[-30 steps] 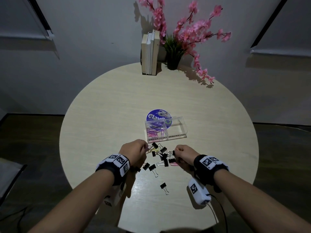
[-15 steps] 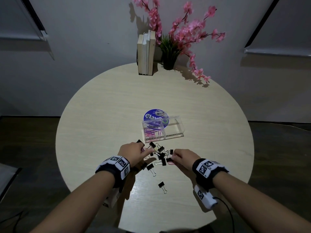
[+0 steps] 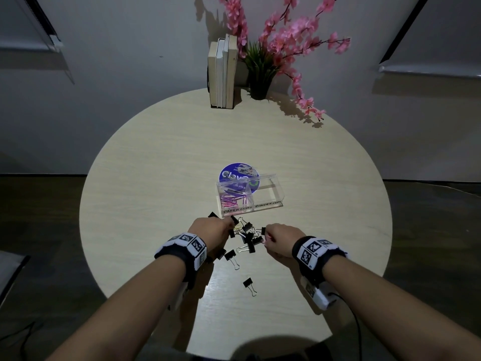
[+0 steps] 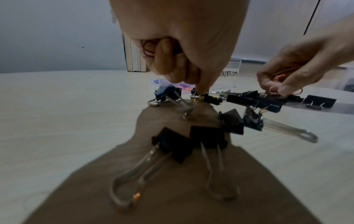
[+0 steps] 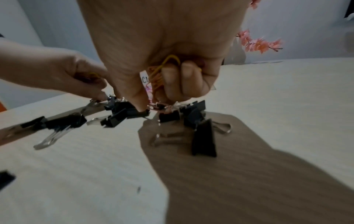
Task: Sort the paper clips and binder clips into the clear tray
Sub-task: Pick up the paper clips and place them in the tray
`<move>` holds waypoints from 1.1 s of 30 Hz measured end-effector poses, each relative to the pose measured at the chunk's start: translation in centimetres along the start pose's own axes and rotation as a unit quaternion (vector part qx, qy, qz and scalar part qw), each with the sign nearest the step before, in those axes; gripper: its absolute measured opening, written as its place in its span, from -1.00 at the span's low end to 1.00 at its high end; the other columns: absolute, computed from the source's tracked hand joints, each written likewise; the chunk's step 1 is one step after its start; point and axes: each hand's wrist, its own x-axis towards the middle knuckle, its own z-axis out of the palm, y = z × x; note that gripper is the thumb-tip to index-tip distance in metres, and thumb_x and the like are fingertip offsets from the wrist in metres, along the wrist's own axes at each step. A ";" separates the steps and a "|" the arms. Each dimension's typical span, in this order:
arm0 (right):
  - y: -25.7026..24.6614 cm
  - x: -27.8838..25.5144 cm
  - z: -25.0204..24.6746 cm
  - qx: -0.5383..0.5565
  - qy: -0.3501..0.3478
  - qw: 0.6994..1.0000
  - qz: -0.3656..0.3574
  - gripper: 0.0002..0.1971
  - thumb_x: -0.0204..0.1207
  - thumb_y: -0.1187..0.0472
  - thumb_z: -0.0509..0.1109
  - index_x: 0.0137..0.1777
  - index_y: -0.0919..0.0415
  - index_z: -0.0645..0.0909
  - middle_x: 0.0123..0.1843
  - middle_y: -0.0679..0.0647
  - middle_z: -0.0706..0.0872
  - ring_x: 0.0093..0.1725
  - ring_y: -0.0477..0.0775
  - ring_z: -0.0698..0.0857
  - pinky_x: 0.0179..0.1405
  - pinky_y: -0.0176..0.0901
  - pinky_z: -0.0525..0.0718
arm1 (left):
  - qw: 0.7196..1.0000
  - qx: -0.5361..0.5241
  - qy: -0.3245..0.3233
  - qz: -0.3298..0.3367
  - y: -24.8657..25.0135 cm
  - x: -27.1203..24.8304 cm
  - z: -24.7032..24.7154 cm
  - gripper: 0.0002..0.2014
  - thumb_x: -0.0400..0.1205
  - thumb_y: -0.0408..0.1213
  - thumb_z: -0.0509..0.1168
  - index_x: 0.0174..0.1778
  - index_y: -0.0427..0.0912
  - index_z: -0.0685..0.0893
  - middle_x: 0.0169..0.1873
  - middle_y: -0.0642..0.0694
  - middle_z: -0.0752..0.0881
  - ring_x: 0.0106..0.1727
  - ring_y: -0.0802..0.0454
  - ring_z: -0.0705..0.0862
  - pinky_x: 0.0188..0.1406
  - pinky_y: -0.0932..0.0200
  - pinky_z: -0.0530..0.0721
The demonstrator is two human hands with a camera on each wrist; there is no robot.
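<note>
A round table (image 3: 156, 178) carried books (image 3: 223, 74) and a flowering plant (image 3: 276, 48) at 12 o'clock. The clear tray (image 3: 276, 194) sat centrally, paper clips (image 3: 231, 200) in its left compartment. Binder clips (image 3: 248, 239) lay heaped at its 6 o'clock between both hands. The left hand (image 3: 210, 230) and right hand (image 3: 279, 242) each had fingers curled, clutching paper clips.

Black binder clips (image 3: 250, 234), pink paper clips (image 3: 230, 201), clear tray (image 3: 273, 196), pale wood-grain table (image 3: 156, 178), pink blossoms (image 3: 294, 35).
</note>
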 end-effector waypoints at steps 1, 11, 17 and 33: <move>0.1 0.1 -0.3 0.011 0.002 1.000 0.000 -0.85 0.62 0.13 0.19 -0.14 0.15 0.37 -0.04 0.18 0.59 -0.03 0.24 0.60 -0.16 -0.11 0.39 | 1.000 0.007 -0.004 0.001 0.1 0.2 -0.1 -0.73 0.70 -0.20 0.12 0.32 0.04 0.50 0.05 -0.17 0.77 0.04 -0.22 0.74 -0.17 0.12 0.55; -2.3 0.4 -1.9 -0.047 -0.011 0.997 -0.059 -0.51 0.67 0.22 0.03 0.58 -0.11 0.19 0.24 0.30 0.69 0.15 0.32 0.67 -0.02 -0.03 0.55 | 0.999 0.012 -0.029 -0.035 0.5 1.9 0.0 -0.76 0.71 -0.26 0.08 0.21 -0.22 0.54 0.10 -0.23 0.76 0.10 -0.23 0.73 -0.10 0.06 0.59; -2.2 0.7 -1.1 -0.134 -0.054 0.986 -0.088 -0.44 0.64 0.23 0.06 0.60 -0.20 0.14 0.29 0.25 0.66 0.22 0.29 0.64 0.11 0.00 0.59 | 0.999 -0.018 -0.029 -0.024 -0.5 1.5 -0.5 -0.76 0.69 -0.14 0.13 0.15 -0.14 0.59 0.07 -0.15 0.76 0.09 -0.17 0.71 -0.05 0.05 0.63; -7.9 7.9 -8.9 -0.035 0.020 0.995 -0.091 -0.68 0.61 0.38 0.13 0.31 0.24 0.53 0.36 0.23 0.63 0.29 0.27 0.63 0.27 0.05 0.57 | 0.980 -0.140 0.042 -0.136 -6.1 -2.3 -3.1 -0.65 0.73 -0.17 0.01 0.45 -0.04 0.38 -0.08 -0.14 0.74 -0.04 -0.22 0.67 0.00 0.07 0.59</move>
